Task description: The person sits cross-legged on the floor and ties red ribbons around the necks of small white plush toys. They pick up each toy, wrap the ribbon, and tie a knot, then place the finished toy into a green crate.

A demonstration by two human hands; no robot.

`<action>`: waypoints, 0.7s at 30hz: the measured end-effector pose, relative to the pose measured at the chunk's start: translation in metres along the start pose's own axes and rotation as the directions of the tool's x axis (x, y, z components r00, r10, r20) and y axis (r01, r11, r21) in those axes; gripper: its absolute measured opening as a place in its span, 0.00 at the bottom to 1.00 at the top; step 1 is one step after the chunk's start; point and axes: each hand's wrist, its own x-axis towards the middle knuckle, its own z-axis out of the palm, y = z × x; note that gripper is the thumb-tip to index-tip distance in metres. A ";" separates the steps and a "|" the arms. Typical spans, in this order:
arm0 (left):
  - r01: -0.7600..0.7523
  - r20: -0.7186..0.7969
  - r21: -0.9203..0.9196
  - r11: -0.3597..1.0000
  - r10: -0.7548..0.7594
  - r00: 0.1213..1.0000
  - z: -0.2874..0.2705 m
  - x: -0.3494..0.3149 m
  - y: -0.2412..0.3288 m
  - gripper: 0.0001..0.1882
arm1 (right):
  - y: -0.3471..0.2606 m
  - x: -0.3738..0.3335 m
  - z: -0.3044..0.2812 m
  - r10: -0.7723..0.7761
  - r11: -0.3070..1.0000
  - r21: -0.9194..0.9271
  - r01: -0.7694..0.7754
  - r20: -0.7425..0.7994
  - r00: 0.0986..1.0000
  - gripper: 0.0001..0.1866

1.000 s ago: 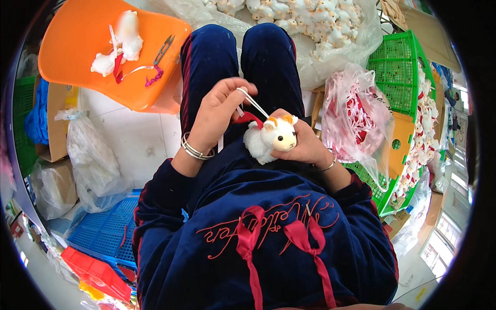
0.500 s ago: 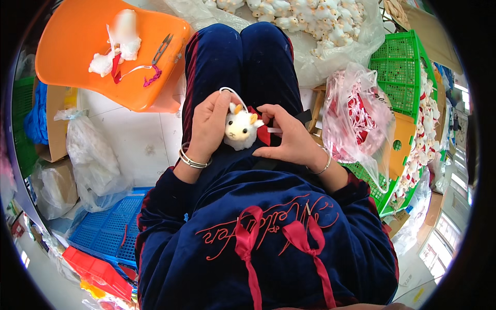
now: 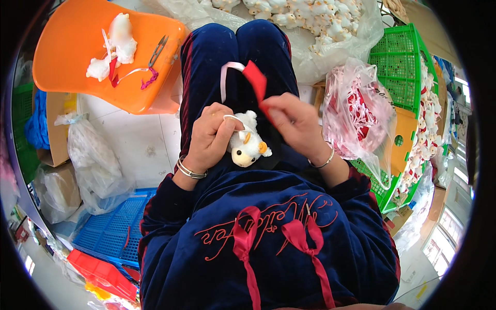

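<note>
My left hand [image 3: 212, 133] is closed on a small white plush sheep [image 3: 246, 144] with yellow horns, held over my lap. Its head points toward me, and a thin white cord loop shows by my left thumb. My right hand [image 3: 295, 125], slightly blurred, pinches one end of a red cloth scarf [image 3: 255, 81] with a white ribbon [image 3: 225, 77] at its other end. The scarf sticks up over my knees, apart from the sheep.
On the orange stool [image 3: 62, 62] at left lie white plush toys [image 3: 124, 44] and thread snips [image 3: 158, 50]. A bag of red-and-white pieces [image 3: 356, 113] and a green basket [image 3: 395, 67] stand at right. Plush toys [image 3: 320, 18] are heaped beyond my knees.
The scarf has come away from beside the sheep's neck and swung up and away from me in my right hand. The sheep has tipped, its head now lower and nearer me.
</note>
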 end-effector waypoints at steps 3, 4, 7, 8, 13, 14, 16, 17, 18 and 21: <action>-0.044 0.004 0.171 0.984 0.043 0.999 -0.008 0.004 0.012 0.12 | 0.010 -0.004 0.018 -0.190 0.961 -0.155 0.229 0.231 0.954 0.12; 0.004 -0.009 0.210 0.978 -0.002 1.000 -0.011 0.003 0.011 0.11 | 0.012 -0.005 0.023 -0.196 0.964 -0.134 0.230 0.227 0.954 0.12; 0.289 0.010 -0.032 0.957 -0.288 0.957 -0.021 0.005 0.014 0.11 | 0.008 -0.005 0.023 -0.189 0.963 -0.142 0.231 0.261 0.947 0.12; 0.409 0.064 -0.181 0.895 -0.404 0.913 -0.029 0.012 0.022 0.12 | 0.006 -0.004 0.022 -0.184 0.960 -0.157 0.234 0.277 0.943 0.13; 0.531 0.188 -0.418 0.737 -0.502 0.844 -0.022 0.042 0.039 0.13 | -0.006 0.002 0.028 -0.171 0.947 -0.192 0.258 0.379 0.909 0.30; 0.512 0.230 -0.375 0.772 -0.458 0.859 -0.015 0.042 0.036 0.12 | -0.007 0.002 0.031 -0.179 0.946 -0.193 0.259 0.354 0.918 0.33; 0.479 0.241 -0.330 0.813 -0.418 0.876 -0.005 0.040 0.031 0.11 | -0.004 -0.001 0.042 -0.168 0.952 -0.196 0.235 0.307 0.937 0.40; 0.456 0.232 -0.302 0.837 -0.399 0.887 -0.002 0.040 0.029 0.13 | -0.001 -0.003 0.048 -0.150 0.948 -0.235 0.214 0.264 0.953 0.39; 0.412 0.215 -0.460 0.786 -0.352 0.911 0.000 0.042 0.030 0.17 | 0.002 -0.004 0.054 -0.133 0.943 -0.272 0.192 0.219 0.967 0.38; 0.266 0.141 -0.681 0.682 -0.235 0.962 -0.004 0.046 0.024 0.28 | 0.001 -0.002 0.057 -0.100 0.967 -0.220 0.132 0.151 0.983 0.32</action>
